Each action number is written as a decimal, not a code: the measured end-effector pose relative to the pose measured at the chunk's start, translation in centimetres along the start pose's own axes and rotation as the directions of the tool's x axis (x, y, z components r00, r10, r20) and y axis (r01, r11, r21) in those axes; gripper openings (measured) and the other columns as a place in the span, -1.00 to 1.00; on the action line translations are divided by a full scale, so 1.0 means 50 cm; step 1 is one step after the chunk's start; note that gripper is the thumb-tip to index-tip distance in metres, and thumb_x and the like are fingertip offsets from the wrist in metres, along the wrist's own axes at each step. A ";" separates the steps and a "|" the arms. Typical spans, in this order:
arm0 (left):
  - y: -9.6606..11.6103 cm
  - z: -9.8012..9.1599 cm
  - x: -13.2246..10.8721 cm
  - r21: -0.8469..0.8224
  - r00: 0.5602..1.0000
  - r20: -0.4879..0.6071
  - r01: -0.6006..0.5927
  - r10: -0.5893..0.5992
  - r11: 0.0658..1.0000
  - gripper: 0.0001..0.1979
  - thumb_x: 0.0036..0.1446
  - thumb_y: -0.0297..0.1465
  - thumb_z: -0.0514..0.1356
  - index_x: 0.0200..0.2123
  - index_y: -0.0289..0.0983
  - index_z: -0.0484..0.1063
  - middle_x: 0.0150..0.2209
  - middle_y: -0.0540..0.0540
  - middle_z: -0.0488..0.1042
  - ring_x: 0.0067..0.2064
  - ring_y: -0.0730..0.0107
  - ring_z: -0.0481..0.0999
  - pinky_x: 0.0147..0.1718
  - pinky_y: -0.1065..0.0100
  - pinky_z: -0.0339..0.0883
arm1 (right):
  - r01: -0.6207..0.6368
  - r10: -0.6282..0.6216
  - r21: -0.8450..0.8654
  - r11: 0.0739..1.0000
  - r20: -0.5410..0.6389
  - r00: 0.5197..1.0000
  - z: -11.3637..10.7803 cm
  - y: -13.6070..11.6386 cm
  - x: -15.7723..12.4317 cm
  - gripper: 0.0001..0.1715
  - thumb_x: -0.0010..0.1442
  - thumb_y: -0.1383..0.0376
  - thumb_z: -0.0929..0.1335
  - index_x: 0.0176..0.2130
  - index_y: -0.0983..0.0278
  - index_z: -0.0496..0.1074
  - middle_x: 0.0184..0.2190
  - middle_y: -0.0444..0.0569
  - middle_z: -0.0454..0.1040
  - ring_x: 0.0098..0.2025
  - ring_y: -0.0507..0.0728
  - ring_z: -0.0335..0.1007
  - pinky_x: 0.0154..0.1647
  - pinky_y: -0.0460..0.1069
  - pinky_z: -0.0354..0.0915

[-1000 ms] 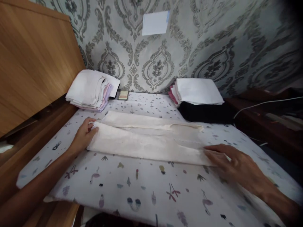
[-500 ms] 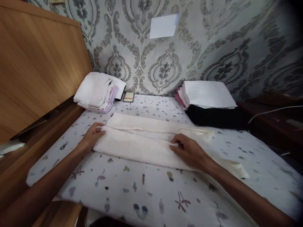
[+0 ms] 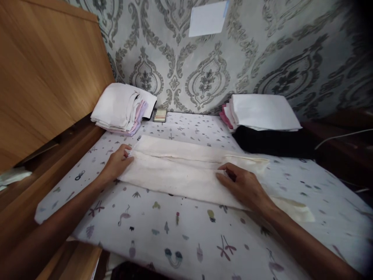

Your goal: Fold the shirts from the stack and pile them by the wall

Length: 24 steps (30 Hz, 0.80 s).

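A cream garment (image 3: 175, 179) lies before me in a long strip, its two long sides folded towards the middle with a narrow gap between them. Its left end has a scalloped, lacy edge, and two loose ends stick out on the right. At that lacy edge, my left hand (image 3: 118, 161) pinches the corner of the near fold. My right hand (image 3: 243, 184) grips the inner edge of the same fold towards the right, thumb and forefinger closed on the cloth. Part of the garment is hidden beneath my right hand and forearm.
Folded white and lilac cloths (image 3: 116, 107) are stacked at the back left, beside a small framed card (image 3: 160, 115). Another white stack (image 3: 265, 111) sits back right behind a black cloth (image 3: 274, 142). A wooden cabinet (image 3: 52, 74) borders the left; a patterned sheet (image 3: 151, 241) covers the surface.
The view has tilted down slightly, so things sit a little differently in it. Both hands keep hold of the near fold, which has barely shifted.
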State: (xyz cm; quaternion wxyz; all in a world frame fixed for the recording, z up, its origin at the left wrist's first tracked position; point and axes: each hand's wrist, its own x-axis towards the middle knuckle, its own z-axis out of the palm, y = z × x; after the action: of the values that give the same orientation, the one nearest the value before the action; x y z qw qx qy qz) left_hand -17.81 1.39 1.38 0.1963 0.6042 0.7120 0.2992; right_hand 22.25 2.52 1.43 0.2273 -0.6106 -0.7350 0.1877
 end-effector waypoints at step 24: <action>0.001 0.058 -0.005 0.412 0.868 0.394 -0.460 0.302 0.786 -0.23 0.32 0.04 -0.14 0.45 -0.27 -0.04 0.47 -0.25 -0.08 0.48 0.01 -0.14 0.36 -0.10 -0.13 | 0.059 -0.087 -0.388 0.920 -0.056 0.995 0.018 0.008 -0.021 -0.51 0.28 0.24 0.19 0.14 0.23 0.38 -0.40 -0.03 0.57 -0.41 0.15 0.46 -0.41 -0.02 0.19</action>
State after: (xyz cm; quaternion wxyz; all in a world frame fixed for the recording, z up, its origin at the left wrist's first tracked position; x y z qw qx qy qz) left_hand -15.87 1.68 -0.76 0.0785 0.8054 0.5859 0.0434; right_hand 22.24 1.55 0.35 0.1358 -0.6221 -0.7710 0.0084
